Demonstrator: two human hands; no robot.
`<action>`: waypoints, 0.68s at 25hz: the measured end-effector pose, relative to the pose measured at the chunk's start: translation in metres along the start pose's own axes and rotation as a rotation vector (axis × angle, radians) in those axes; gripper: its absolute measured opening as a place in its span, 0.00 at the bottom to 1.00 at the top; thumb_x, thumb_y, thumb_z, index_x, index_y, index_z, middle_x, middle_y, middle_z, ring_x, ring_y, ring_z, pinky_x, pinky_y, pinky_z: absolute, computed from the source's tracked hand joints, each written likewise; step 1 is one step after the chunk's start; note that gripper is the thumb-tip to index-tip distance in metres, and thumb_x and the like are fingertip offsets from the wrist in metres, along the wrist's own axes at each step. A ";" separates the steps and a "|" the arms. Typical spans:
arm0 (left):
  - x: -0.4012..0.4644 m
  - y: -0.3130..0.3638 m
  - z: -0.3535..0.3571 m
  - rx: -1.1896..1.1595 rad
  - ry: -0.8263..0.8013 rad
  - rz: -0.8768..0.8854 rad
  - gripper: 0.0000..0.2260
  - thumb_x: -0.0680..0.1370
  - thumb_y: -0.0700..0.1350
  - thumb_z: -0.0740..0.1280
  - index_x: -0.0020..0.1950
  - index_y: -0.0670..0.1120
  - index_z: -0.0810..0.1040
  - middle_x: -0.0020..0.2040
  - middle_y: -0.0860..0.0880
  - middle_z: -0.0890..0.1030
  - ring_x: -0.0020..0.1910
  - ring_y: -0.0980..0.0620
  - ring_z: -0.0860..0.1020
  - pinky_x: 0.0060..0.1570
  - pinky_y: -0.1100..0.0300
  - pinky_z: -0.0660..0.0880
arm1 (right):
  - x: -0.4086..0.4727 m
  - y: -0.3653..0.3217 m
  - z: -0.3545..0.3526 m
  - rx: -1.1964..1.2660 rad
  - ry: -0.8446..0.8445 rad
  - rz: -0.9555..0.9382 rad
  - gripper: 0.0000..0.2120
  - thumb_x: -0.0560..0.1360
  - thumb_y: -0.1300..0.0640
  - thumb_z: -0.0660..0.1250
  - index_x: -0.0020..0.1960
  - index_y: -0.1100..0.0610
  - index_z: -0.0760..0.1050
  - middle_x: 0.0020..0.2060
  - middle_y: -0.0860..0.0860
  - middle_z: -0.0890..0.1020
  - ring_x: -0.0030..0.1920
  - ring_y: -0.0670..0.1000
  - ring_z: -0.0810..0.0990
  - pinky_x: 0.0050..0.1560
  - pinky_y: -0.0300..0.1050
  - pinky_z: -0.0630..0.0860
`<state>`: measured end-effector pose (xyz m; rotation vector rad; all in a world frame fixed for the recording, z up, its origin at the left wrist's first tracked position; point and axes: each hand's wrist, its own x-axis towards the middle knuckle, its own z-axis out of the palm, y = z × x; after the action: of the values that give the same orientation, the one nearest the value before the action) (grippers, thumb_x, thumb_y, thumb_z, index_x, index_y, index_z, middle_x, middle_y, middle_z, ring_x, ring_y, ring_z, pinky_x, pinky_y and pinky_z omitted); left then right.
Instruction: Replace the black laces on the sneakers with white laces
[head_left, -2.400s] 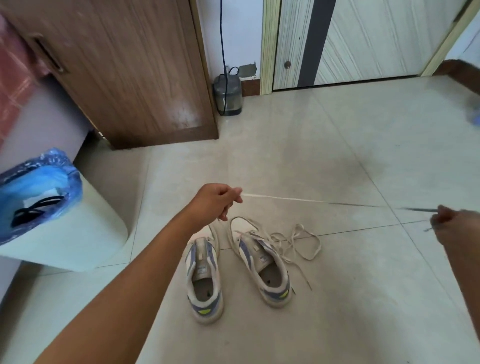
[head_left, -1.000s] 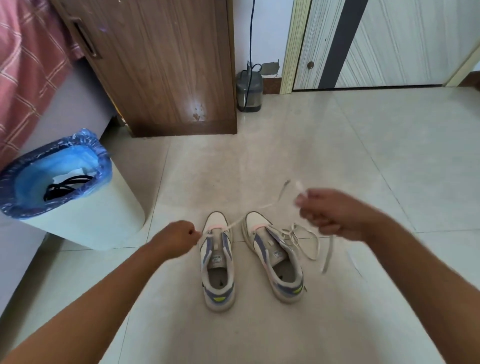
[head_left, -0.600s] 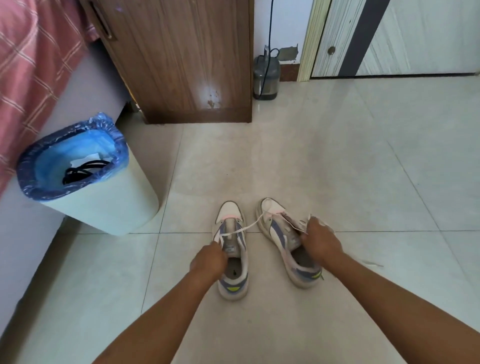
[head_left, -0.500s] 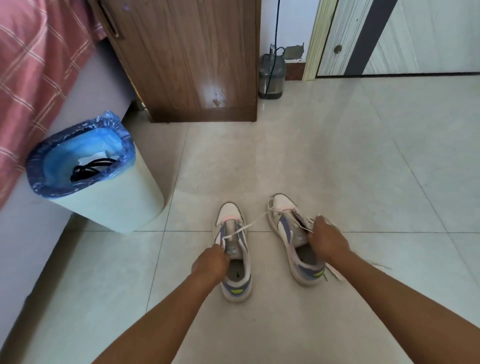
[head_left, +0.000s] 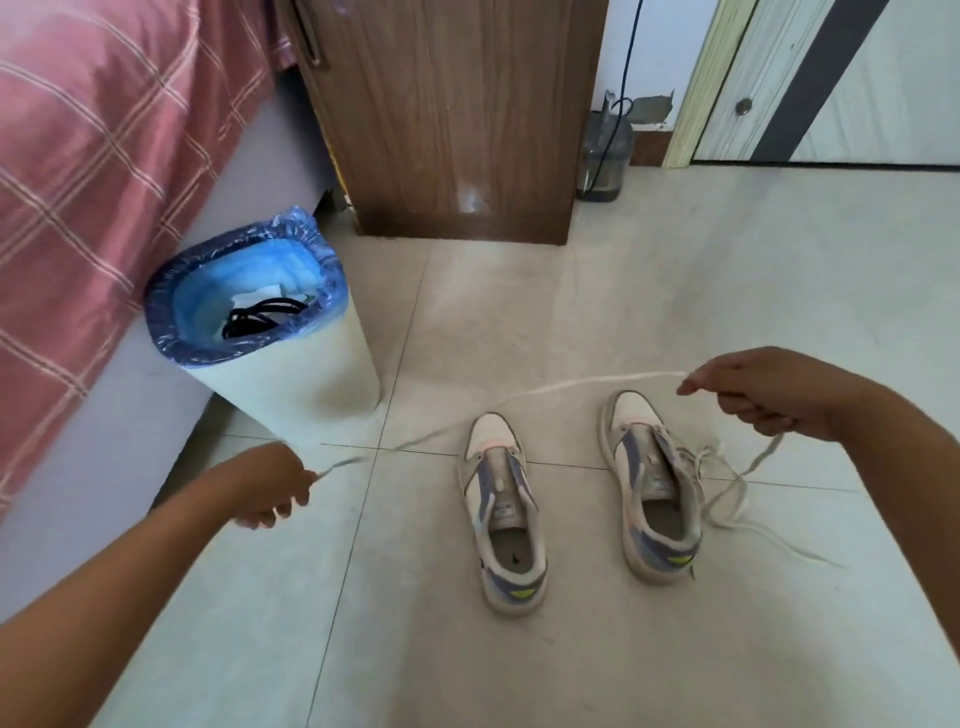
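Both hands are lifting away from the sneakers they were reaching into half a second ago and are stretching a flat white lace (head_left: 545, 391) in the air between them, so threading is apparently only being readied. The white-and-blue left sneaker (head_left: 506, 512) is standing laceless on the pale tiled floor (head_left: 675, 291); the right sneaker (head_left: 652, 488) is carrying loose white lacing. The left hand (head_left: 272, 483) and right hand (head_left: 748, 389) are pinching the lace's ends, fingers curled. Black laces (head_left: 260, 317) are lying in the blue-lined bin (head_left: 311, 374)
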<state>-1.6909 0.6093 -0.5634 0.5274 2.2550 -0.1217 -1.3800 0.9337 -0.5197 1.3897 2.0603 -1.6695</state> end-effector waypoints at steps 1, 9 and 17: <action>0.001 -0.001 0.004 0.158 -0.054 0.015 0.14 0.82 0.47 0.55 0.47 0.41 0.77 0.44 0.43 0.79 0.39 0.46 0.78 0.37 0.59 0.73 | -0.004 -0.006 0.013 0.004 -0.086 -0.014 0.10 0.79 0.55 0.62 0.54 0.60 0.78 0.26 0.49 0.61 0.24 0.45 0.56 0.21 0.34 0.52; -0.066 0.117 0.017 -0.648 -0.164 0.799 0.18 0.77 0.58 0.56 0.56 0.50 0.79 0.53 0.53 0.83 0.54 0.62 0.78 0.57 0.66 0.71 | -0.020 -0.064 0.097 0.132 -0.536 -0.221 0.11 0.72 0.54 0.64 0.49 0.61 0.78 0.25 0.53 0.68 0.23 0.48 0.61 0.23 0.37 0.64; -0.041 0.072 0.002 -0.792 -0.097 0.681 0.11 0.71 0.54 0.66 0.36 0.49 0.83 0.28 0.50 0.75 0.33 0.51 0.77 0.52 0.51 0.78 | -0.006 -0.043 0.080 0.416 -0.417 -0.234 0.08 0.70 0.54 0.65 0.38 0.59 0.76 0.24 0.53 0.67 0.25 0.49 0.65 0.28 0.40 0.68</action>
<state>-1.6361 0.6607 -0.5289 0.7731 1.7150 1.0134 -1.4407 0.8660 -0.5153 0.7965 1.7537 -2.3488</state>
